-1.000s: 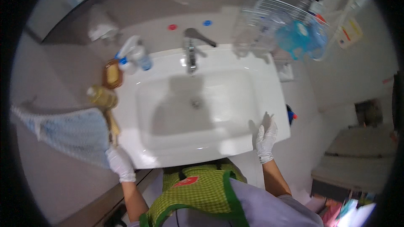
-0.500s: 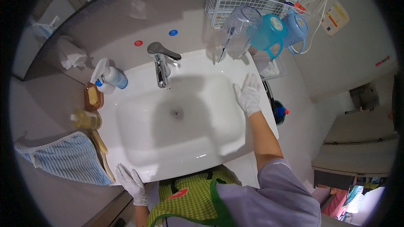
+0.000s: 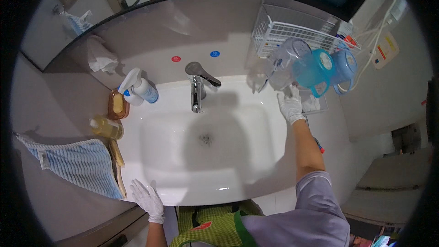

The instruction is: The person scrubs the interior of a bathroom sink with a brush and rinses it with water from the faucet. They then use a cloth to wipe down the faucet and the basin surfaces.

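Observation:
My left hand (image 3: 147, 200), in a white glove, rests open at the front left corner of the white sink (image 3: 178, 191), fingers spread and nothing held. My right hand (image 3: 291, 105), gloved the same way, is open at the sink's right rim. Its fingertips are just below a clear plastic cup (image 3: 289, 64); whether they touch it I cannot tell. Beside that cup are a teal cup (image 3: 315, 71) with a handle and a blue cup (image 3: 344, 67). A chrome faucet (image 3: 197, 92) stands at the back of the basin.
Along the left rim are a white spray bottle (image 3: 131, 83), a second white bottle (image 3: 147, 92), a soap bar (image 3: 118, 103) in a brown dish, a yellowish bottle (image 3: 109, 128), a brush (image 3: 116, 155) and a hanging striped towel (image 3: 77, 164). A white wire basket (image 3: 292, 32) is on the back wall.
My right hand has moved along the right rim toward the back, closer to the clear cup. My left hand stays at the front left corner. The view has shifted, showing more of the mirror and shelf.

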Tool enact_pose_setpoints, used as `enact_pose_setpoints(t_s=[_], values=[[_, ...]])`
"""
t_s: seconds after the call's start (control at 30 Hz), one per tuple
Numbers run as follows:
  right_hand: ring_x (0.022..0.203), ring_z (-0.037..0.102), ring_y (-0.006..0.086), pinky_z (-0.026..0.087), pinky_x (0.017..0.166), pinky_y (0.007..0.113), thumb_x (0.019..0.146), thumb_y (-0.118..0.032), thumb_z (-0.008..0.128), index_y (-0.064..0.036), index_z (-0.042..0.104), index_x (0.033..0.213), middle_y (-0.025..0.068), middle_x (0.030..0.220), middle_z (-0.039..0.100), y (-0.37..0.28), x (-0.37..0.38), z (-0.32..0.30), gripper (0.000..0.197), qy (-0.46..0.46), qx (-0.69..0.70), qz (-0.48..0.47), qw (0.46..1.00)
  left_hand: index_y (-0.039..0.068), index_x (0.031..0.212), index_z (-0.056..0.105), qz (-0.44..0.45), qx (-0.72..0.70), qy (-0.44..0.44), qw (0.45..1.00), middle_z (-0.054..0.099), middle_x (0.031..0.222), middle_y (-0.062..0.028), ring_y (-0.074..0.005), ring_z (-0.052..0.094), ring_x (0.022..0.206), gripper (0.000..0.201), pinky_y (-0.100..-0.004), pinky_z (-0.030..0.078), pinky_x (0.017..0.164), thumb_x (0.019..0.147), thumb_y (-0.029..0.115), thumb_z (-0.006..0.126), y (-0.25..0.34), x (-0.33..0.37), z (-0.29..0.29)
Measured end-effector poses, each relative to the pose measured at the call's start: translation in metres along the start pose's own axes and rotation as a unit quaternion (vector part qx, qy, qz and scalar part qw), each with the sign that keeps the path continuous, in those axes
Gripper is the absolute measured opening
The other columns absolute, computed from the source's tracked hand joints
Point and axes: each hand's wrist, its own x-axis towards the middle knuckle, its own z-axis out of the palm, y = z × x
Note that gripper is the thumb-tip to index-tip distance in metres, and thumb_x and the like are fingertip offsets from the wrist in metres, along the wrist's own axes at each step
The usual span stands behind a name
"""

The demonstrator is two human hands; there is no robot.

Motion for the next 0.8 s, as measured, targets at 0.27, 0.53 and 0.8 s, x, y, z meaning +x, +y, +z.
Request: enact_pose_setpoints(t_s=[0.27, 0.53, 0.8], values=[[0.137, 0.04, 0.032, 0.036, 0.109, 0.048, 0.096, -0.037, 0.05, -0.0095, 0.049, 0.138, 0.018, 0.147, 0.041, -0.226, -0.029, 0.03, 0.05, 0.097, 0.103, -0.221, 0.965, 0.0, 0.155, 0.019, -0.003, 0.025, -0.008, 1.0, 0.021, 0.161, -0.0177, -0.0339, 0.015, 0.15, 0.066, -0.0479, 0.01, 0.119, 0.103, 0.037, 0.036, 0.003, 0.001, -0.003], [0.144, 0.03, 0.0343, 0.026, 0.116, 0.054, 0.097, -0.034, 0.051, -0.0035, 0.04, 0.146, 0.0188, 0.154, 0.034, -0.227, -0.126, -0.074, 0.059, -0.196, 0.465, -0.265, 0.822, 0.001, 0.156, 0.016, -0.002, 0.006, -0.022, 1.0, 0.019, 0.161, -0.0198, -0.0354, 0.015, 0.15, 0.069, -0.0482, 0.011, 0.12, 0.102, 0.038, 0.04, -0.001, 0.003, -0.002], [0.14, 0.036, 0.0357, 0.027, 0.115, 0.048, 0.094, -0.024, 0.059, 0.0016, 0.039, 0.145, 0.0245, 0.149, 0.039, -0.108, -0.165, -0.103, 0.061, -0.121, 0.289, -0.187, 0.931, -0.001, 0.154, 0.022, 0.04, -0.1, 0.009, 0.994, 0.025, 0.158, -0.0219, -0.0384, 0.018, 0.148, 0.068, -0.0458, 0.012, 0.12, 0.102, 0.036, 0.045, -0.031, 0.009, -0.012]])
